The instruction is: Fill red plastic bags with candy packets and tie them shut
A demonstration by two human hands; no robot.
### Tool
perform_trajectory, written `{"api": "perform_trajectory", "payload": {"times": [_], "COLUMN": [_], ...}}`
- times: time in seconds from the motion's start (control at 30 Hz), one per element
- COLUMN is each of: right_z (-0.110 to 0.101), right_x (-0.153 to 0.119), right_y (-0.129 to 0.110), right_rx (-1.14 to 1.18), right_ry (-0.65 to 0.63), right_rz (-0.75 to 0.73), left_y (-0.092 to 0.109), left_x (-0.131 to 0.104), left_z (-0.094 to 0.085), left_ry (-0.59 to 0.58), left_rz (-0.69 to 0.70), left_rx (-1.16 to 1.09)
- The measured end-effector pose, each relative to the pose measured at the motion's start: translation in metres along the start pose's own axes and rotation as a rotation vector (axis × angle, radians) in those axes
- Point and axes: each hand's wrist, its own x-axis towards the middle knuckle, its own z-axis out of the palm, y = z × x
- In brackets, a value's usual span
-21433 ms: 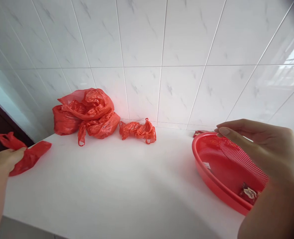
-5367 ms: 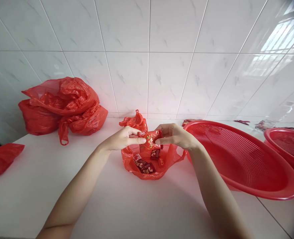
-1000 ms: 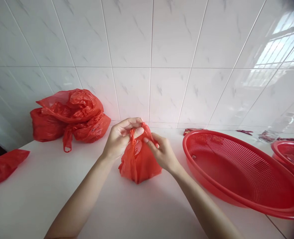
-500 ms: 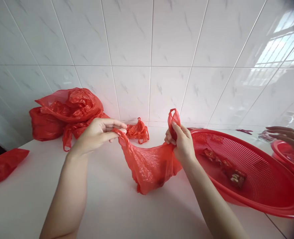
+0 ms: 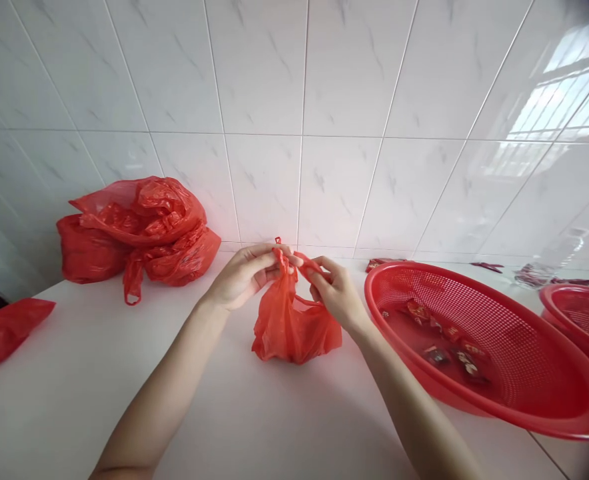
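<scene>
A red plastic bag [image 5: 297, 330] hangs between my hands, its rounded bottom low over the white table. My left hand [image 5: 257, 270] pinches one gathered handle of the bag near its top. Close beside it, my right hand [image 5: 335, 290] grips the other handle between thumb and fingers. The two handles meet or nearly meet at my fingertips; whether they cross I cannot tell. Whatever the bag holds is hidden by the red film. Behind my hands, a small loop of another red bag [image 5: 278, 239] peeks out.
A large red plastic basket [image 5: 524, 357] with several small wrapped packets [image 5: 467, 363] stands at the right, a second red basket [image 5: 577, 303] beyond it. Bulging red bags [image 5: 139, 227] rest on the white table [image 5: 214, 413] at left. Another red bag [image 5: 9, 333] lies at the far left edge.
My hands have come together, bringing the bag's spread handles close to each other. The bag's mouth has narrowed. Another person's hand at the far right has left the view.
</scene>
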Motion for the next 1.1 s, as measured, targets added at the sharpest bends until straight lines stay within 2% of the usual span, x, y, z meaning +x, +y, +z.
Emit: {"api": "perform_trajectory", "payload": {"times": [0.07,0.13,0.27,0.37,0.43,0.53,0.6,0.7,0.83,1.0,1.1], "right_z": [0.005,0.008,0.007,0.008,0.011,0.011,0.009,0.002,-0.004,-0.004,-0.004], "right_x": [-0.002,-0.005,-0.011,-0.014,-0.015,-0.013,-0.011,-0.008,-0.004,-0.003,-0.006], "right_y": [-0.001,-0.005,-0.018,-0.021,-0.02,-0.015,-0.013,-0.012,-0.011,-0.013,-0.018], "right_rx": [0.021,0.072,0.119,0.106,0.122,0.179,0.226,0.283,0.263,0.204,0.17], "right_ry": [-0.093,-0.209,-0.406,-0.461,-0.456,-0.424,-0.369,-0.279,-0.21,-0.117,-0.152], "right_rz": [-0.027,-0.026,0.02,-0.013,-0.031,-0.015,-0.004,0.02,0.052,0.068,0.058], "left_y": [-0.001,0.0,0.004,0.006,0.006,0.004,0.003,0.003,0.001,0.0,-0.001], "left_x": [-0.001,-0.003,-0.007,-0.009,-0.01,-0.009,-0.007,-0.004,-0.003,-0.006,-0.009], "left_z": [0.003,0.004,0.008,0.012,0.015,0.015,0.013,0.007,0.005,0.015,0.022], "left_ry": [-0.053,-0.059,0.038,0.068,0.051,0.047,0.074,0.114,0.038,0.099,0.108], "left_rz": [-0.013,-0.002,0.065,0.119,0.141,0.145,0.131,0.078,0.009,0.113,0.169], "left_rx": [0.008,0.042,0.229,0.413,0.459,0.383,0.331,0.375,0.449,0.475,0.471]}}
